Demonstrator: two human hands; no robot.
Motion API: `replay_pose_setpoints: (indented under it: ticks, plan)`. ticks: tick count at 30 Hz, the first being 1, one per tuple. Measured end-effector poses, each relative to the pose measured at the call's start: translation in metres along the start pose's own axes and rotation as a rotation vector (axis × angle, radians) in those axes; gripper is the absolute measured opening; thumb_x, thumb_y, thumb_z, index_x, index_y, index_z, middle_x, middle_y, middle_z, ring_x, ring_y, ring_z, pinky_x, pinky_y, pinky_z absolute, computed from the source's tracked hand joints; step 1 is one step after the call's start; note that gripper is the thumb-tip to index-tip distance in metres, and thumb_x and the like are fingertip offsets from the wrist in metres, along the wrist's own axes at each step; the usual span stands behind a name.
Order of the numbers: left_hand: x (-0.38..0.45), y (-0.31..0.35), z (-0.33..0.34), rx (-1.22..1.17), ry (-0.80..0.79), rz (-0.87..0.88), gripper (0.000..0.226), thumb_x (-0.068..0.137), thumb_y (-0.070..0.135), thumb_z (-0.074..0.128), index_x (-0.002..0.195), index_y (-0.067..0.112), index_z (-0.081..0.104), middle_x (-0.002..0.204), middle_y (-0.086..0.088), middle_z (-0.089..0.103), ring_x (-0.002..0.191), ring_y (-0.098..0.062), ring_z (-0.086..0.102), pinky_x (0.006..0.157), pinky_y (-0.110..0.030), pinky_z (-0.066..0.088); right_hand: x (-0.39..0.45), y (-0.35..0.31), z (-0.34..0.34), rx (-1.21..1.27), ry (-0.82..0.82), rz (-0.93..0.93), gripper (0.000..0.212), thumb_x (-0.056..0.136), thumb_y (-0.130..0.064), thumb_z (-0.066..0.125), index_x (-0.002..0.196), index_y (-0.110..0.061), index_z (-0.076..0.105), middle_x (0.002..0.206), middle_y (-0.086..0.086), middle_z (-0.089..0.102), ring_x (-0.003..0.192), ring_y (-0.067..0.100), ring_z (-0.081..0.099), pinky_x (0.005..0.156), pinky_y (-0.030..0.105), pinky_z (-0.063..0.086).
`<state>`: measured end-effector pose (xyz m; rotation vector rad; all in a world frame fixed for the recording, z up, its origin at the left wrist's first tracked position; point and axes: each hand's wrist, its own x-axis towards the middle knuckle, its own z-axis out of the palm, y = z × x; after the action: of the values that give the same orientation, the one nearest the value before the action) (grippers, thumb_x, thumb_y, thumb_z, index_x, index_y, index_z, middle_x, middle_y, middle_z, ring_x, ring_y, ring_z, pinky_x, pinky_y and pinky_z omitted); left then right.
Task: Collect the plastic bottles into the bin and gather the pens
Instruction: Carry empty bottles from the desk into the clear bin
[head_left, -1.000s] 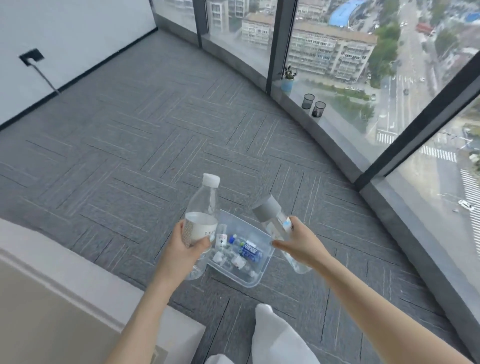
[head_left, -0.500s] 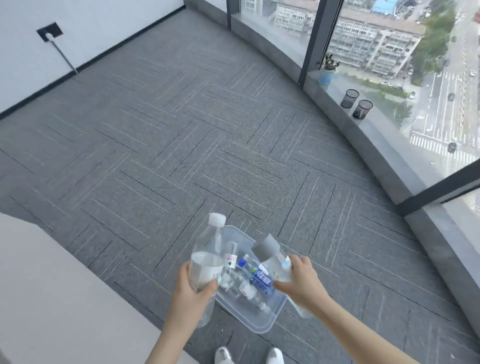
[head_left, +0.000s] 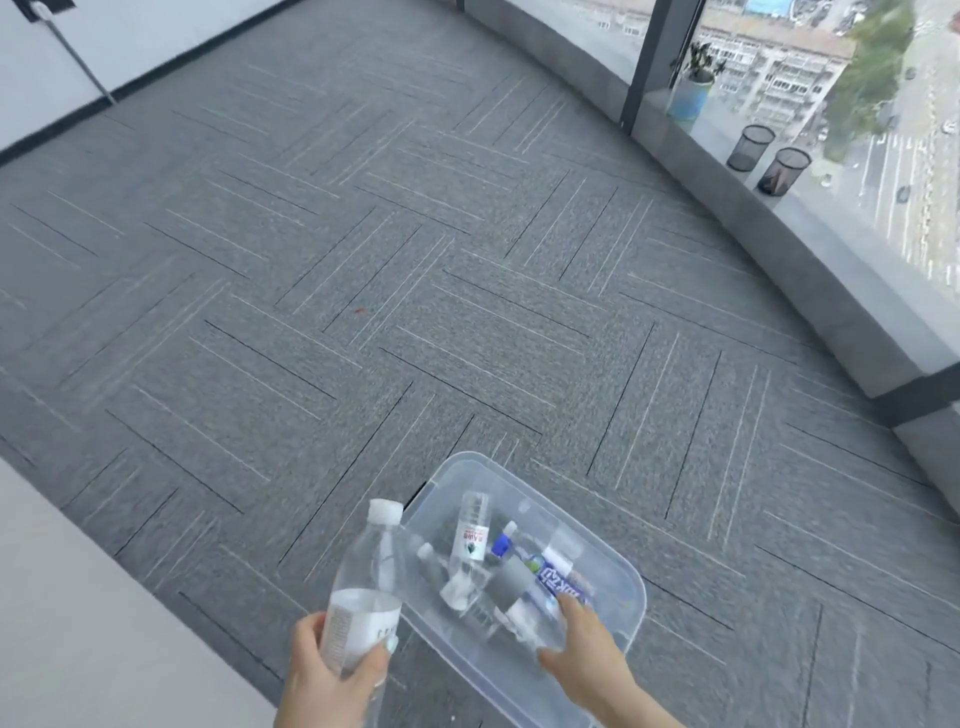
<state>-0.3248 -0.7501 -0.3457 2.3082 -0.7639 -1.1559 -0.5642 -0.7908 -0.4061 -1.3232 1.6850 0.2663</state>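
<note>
Clear bin (head_left: 631, 590) sits on grey carpet (head_left: 363, 291), at the lower centre of the head view. Inside the bin lie several plastic bottles: a small one with a red-and-white label (head_left: 471, 530) propped toward the bin's far side, a blue-label bottle (head_left: 558, 579) toward its right, and others too blurred to separate.

Left hand (head_left: 332, 675) is at the bin's near-left corner, outside the rim, fingers and thumb wrapped round the lower body of a white-cap bottle (head_left: 369, 577). That bottle stands nearly upright, its neck tilted toward the bin.

Right hand (head_left: 587, 654) is over the bin's near side, fingers closed on the base of a grey-cap bottle (head_left: 514, 597). That bottle lies low and slanted inside the bin, cap pointing to the far-left; contact with the bottles beneath cannot be determined.

Far right of the bin, on the window ledge (head_left: 831, 270), two mesh cups (head_left: 769, 158) stand side by side, with a potted plant (head_left: 693, 85) beyond them. Pens are not discernible.
</note>
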Motion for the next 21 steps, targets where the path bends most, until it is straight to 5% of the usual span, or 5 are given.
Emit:
replay_pose_setpoints:
  ticks: [8, 12, 15, 17, 21]
  plan:
    - [0.038, -0.014, 0.034, 0.068, -0.114, 0.023, 0.046, 0.079, 0.026, 0.071, 0.117, 0.016, 0.045, 0.102, 0.0, 0.056, 0.083, -0.013, 0.057, 0.06, -0.026, 0.04, 0.021, 0.012, 0.02, 0.022, 0.054, -0.033, 0.052, 0.09, -0.028, 0.055, 0.138, -0.018, 0.038, 0.146, -0.001, 0.032, 0.129, 0.017, 0.041, 0.101, 0.029, 0.038]
    - [0.065, -0.009, 0.058, 0.23, -0.179, 0.08, 0.065, 0.079, 0.04, 0.066, 0.134, 0.016, 0.04, 0.121, -0.003, 0.057, 0.104, -0.022, 0.057, 0.085, -0.04, 0.049, 0.022, 0.017, 0.026, 0.019, 0.038, -0.044, 0.05, 0.091, -0.027, 0.052, 0.138, -0.017, 0.037, 0.147, 0.0, 0.029, 0.13, 0.017, 0.039, 0.105, 0.026, 0.033]
    - [0.084, 0.001, 0.071, 0.42, -0.177, 0.128, 0.085, 0.082, 0.052, 0.057, 0.148, 0.018, 0.017, 0.151, -0.007, 0.033, 0.136, -0.029, 0.033, 0.11, -0.048, 0.03, 0.022, 0.02, 0.028, 0.036, 0.037, -0.04, 0.051, 0.092, -0.026, 0.052, 0.139, -0.02, 0.036, 0.15, -0.003, 0.025, 0.131, 0.016, 0.039, 0.107, 0.027, 0.034]
    - [0.091, 0.006, 0.073, 0.49, -0.147, 0.143, 0.088, 0.083, 0.055, 0.054, 0.15, 0.018, 0.009, 0.157, -0.005, 0.019, 0.143, -0.028, 0.019, 0.114, -0.049, 0.02, 0.022, 0.021, 0.028, 0.037, 0.047, -0.039, 0.051, 0.092, -0.026, 0.052, 0.14, -0.02, 0.036, 0.15, -0.004, 0.025, 0.131, 0.014, 0.038, 0.107, 0.027, 0.035]
    - [0.085, 0.002, 0.067, 0.418, -0.174, 0.146, 0.075, 0.085, 0.046, 0.058, 0.146, 0.019, 0.023, 0.15, -0.006, 0.034, 0.138, -0.027, 0.027, 0.11, -0.046, 0.028, 0.02, 0.018, 0.027, 0.027, 0.05, -0.043, 0.051, 0.092, -0.028, 0.052, 0.14, -0.02, 0.036, 0.149, -0.005, 0.028, 0.13, 0.012, 0.039, 0.105, 0.026, 0.036]
